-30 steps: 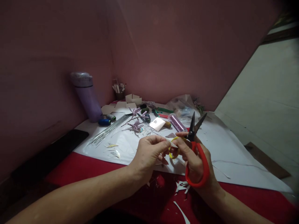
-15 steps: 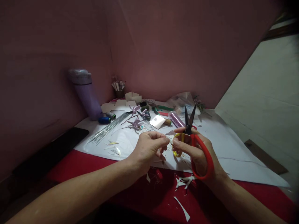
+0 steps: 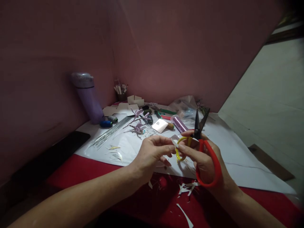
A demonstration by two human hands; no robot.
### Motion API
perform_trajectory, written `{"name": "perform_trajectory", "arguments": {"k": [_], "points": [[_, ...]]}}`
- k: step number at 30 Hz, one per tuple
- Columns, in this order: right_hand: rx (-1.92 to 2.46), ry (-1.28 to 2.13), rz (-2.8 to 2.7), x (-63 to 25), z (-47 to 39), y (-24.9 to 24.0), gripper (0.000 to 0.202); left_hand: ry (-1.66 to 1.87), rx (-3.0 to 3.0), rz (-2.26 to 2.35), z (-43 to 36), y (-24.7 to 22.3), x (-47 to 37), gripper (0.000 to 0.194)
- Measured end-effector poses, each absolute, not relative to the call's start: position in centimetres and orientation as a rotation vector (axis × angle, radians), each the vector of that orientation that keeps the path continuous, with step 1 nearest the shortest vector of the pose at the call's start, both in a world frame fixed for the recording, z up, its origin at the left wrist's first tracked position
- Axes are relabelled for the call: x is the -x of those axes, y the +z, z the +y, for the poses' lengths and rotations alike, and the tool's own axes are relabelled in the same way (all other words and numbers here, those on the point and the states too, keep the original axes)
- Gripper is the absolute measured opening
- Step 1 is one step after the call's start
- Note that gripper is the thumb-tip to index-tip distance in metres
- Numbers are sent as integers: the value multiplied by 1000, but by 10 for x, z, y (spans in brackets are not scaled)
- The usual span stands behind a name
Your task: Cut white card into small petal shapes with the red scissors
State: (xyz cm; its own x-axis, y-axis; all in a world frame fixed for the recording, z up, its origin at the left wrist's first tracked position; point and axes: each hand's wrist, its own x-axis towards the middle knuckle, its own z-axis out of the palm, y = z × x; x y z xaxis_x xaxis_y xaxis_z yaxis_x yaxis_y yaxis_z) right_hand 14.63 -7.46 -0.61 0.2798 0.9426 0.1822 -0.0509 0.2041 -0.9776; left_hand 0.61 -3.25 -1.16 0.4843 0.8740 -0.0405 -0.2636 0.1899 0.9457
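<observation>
My left hand [image 3: 152, 155] pinches a small white piece [image 3: 175, 143] between thumb and forefinger, above the white sheet. My right hand [image 3: 204, 158] has the scissors [image 3: 210, 167] hooked on it, one red handle and one yellow, with the dark blades apart and pointing up. Its thumb and forefinger tips meet the other side of the small white piece. Below the hands, white scraps [image 3: 187, 188] lie on the red cloth [image 3: 142, 199], along with a longer curved strip [image 3: 184, 215].
Behind the hands are purple wire flowers [image 3: 139, 122], silvery wires [image 3: 111, 131], a blue spool [image 3: 106, 123], a pink tube [image 3: 179, 123] and a shiny square card [image 3: 160, 125]. A purple bottle [image 3: 87, 98] stands at the left, a cup of sticks [image 3: 121, 95] at the back.
My right hand and the scissors have shifted slightly right, and the blades have tilted to the right. The small white piece between the fingertips shows more clearly.
</observation>
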Motion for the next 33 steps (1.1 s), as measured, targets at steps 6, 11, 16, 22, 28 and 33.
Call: {"name": "perform_trajectory", "arguments": {"k": [6,11,16,22,28,33], "points": [[1148,825,-987,-140,-77,-8,32,935,-1069,683,-36,-17,-9,24],[1165,751,-965,-131,-79,-14,30,956,-946,713,-42,-18,-14,23],[1164,773,-984,-129,-79,-17,28,940,-946,812,-40,-15,-15,20],[1175,759,-1021,-139,-72,-12,23,843,-1086,839,-37,-9,-10,21],[1128,941,-1276,-152,-69,-5,23,683,-1230,853,-38,-3,-9,14],[1154,993,-1367,-159,-68,-2,21,635,-1269,842,-36,-3,-8,8]]}}
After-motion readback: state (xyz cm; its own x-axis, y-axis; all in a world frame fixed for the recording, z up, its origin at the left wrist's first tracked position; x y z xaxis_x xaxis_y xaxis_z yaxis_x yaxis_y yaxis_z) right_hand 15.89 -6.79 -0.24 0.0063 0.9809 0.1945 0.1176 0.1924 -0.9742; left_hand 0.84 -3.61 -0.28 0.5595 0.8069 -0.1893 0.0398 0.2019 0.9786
